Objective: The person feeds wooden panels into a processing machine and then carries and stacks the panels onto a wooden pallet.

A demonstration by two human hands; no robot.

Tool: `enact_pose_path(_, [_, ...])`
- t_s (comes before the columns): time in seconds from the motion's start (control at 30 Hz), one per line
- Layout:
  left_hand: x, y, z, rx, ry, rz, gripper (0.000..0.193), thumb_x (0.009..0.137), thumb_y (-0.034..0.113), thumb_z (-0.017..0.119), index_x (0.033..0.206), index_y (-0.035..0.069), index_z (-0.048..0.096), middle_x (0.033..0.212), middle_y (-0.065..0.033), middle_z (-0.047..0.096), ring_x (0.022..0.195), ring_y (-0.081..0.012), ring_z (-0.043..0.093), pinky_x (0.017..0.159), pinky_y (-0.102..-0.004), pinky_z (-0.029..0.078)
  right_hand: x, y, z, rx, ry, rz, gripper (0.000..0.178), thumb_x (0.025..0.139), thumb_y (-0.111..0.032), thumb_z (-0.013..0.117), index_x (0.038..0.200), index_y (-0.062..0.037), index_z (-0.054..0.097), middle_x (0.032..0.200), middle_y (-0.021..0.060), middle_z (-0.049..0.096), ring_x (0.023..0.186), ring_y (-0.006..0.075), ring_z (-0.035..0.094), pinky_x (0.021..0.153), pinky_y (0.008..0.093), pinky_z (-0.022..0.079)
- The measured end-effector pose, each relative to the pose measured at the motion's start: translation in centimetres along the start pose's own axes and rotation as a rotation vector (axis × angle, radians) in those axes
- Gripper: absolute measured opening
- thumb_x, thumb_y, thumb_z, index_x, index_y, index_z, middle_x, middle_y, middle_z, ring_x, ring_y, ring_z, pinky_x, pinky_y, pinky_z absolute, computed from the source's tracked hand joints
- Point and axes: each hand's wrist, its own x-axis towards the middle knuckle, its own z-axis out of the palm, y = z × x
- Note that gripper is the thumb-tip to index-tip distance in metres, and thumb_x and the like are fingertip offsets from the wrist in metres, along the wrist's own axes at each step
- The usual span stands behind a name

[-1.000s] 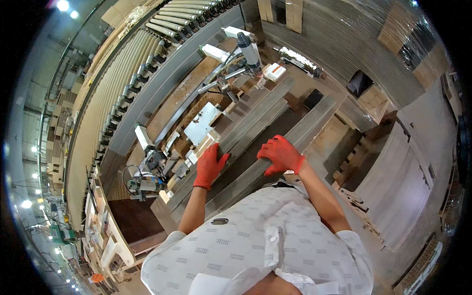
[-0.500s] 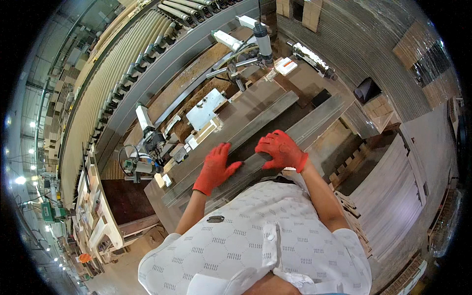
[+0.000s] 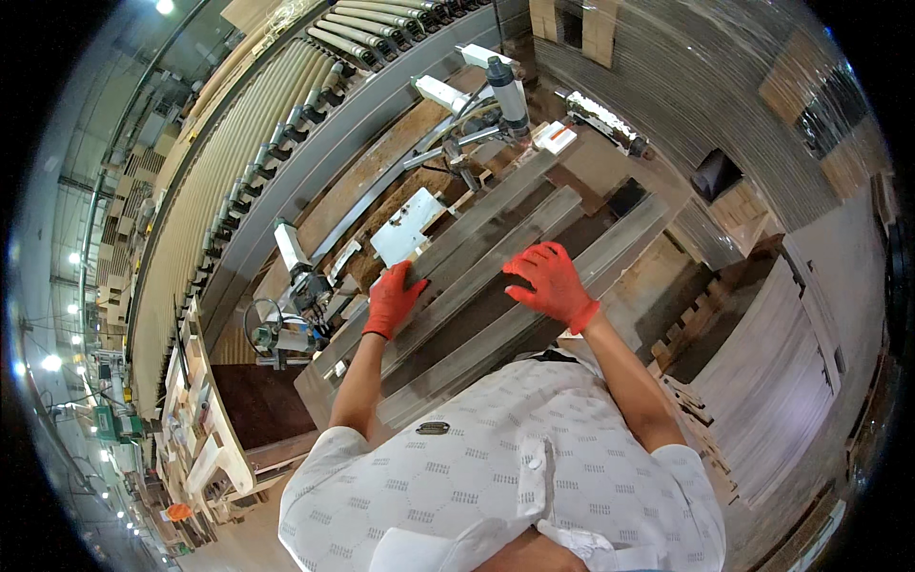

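Both my hands wear red gloves above a brown work surface bearing long grey boards. My left hand [image 3: 389, 299] is at the left end of the far board [image 3: 496, 212], its thumb apart from its fingers; whether it presses on the board I cannot tell. My right hand [image 3: 553, 284] is over the gap between the middle board [image 3: 510, 250] and the near board [image 3: 610, 250]. Its fingers are curved and apart, with nothing seen between them. The three boards lie roughly parallel, slanting up to the right.
Beyond the boards are a white metal plate [image 3: 408, 227], a left machine head [image 3: 303, 286] and an upright grey cylinder [image 3: 507, 91]. A roller conveyor [image 3: 229, 162] runs farther back. Stacked sheets [image 3: 658, 105] stand at far right, a wooden-framed bench [image 3: 205, 419] at left.
My left hand has moved away from me and leftward, to the far board. A third grey board now shows near the machine. My right hand stays nearly in place.
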Motion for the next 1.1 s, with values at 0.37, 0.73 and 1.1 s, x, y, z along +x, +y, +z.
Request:
enact_pose_path(0.37, [1.8, -5.1, 5.9, 0.041, 0.146, -0.091, 0.054, 0.093, 0.045, 0.08, 0.137, 0.015, 0.069, 0.147, -0.0059, 0.065, 0.147, -0.0304, 0.051, 0.126, -0.0575, 0.026, -3.7, 1.2, 2.6, -0.028, -0.022, 0.089, 0.032, 0.093, -0.043, 0.078, 0.118, -0.0225, 0.074, 0.113, 0.0001, 0.074, 0.111, 0.0244, 0.069, 0.109, 0.0439, 0.044])
enact_pose_path(0.73, [4.2, -4.1, 5.2, -0.001, 0.036, -0.033, 0.049, 0.096, 0.046, 0.077, 0.124, 0.006, 0.069, 0.127, -0.0133, 0.07, 0.129, -0.0321, 0.062, 0.124, -0.0595, 0.03, -2.6, 0.5, 1.6, 0.001, -0.2, -0.007, 0.046, 0.084, -0.054, 0.083, 0.114, -0.0211, 0.074, 0.101, 0.0014, 0.071, 0.097, 0.0259, 0.069, 0.096, 0.045, 0.047])
enact_pose_path(1.1, [8.6, -0.6, 5.3, 0.055, -0.153, -0.128, 0.071, 0.094, 0.076, 0.063, 0.108, 0.007, 0.068, 0.098, -0.0194, 0.078, 0.094, -0.0403, 0.076, 0.08, -0.0529, 0.059, -1.7, -0.5, 1.8, -0.188, -0.596, -0.129, 0.065, 0.064, -0.046, 0.095, 0.119, -0.0199, 0.071, 0.113, 0.0024, 0.07, 0.112, 0.026, 0.066, 0.1, 0.0474, 0.047])
